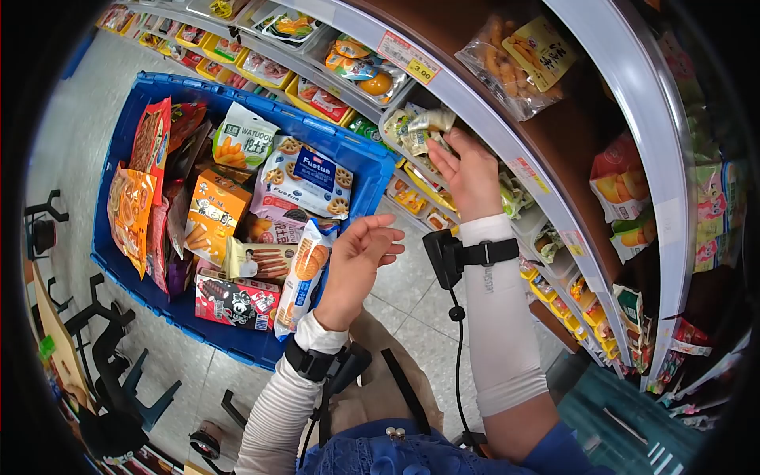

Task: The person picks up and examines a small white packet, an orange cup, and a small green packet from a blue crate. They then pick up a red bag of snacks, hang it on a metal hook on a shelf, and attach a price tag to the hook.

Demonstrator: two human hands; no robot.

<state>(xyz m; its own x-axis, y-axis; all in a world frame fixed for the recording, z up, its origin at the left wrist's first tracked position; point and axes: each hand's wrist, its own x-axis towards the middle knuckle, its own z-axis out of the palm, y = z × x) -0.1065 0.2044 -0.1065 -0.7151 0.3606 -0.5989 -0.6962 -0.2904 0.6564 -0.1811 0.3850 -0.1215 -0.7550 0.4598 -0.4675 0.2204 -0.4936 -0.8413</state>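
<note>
Right hand (473,176): at the shelf front, reaching over the clear tray (385,123); grip part-open, fingers loosely bent, nothing seen held. Fingertips at or just beside the pale small packets (431,120); contact can't be told.
Small packets: heaped in the tray on the shelf (336,17), tray edge partly behind the hand.
Left hand (360,265): over the crate's shelf-side edge, palm side partly up; grip loosely open, fingers curled, no item in it.
Blue crate (368,178): beside the shelving, loaded with snacks.
Crate, shelf side: white-and-blue Fuetua packet (321,172); long biscuit packet (303,273) standing tilted near the left wrist.
Crate, middle: green-and-white pouch (243,136), orange box (215,215), black-and-red box (235,301).
Crate, far side from shelf: red bag (153,138) and orange bag (131,214), both leaning on the wall.
Price label (421,72): yellow, reads 3.00, on the shelf edge.
Higher shelf: clear bag of twisted snacks (507,67).
Wrists: black strap (489,252) on the right, another on the left; pale sleeves.
</note>
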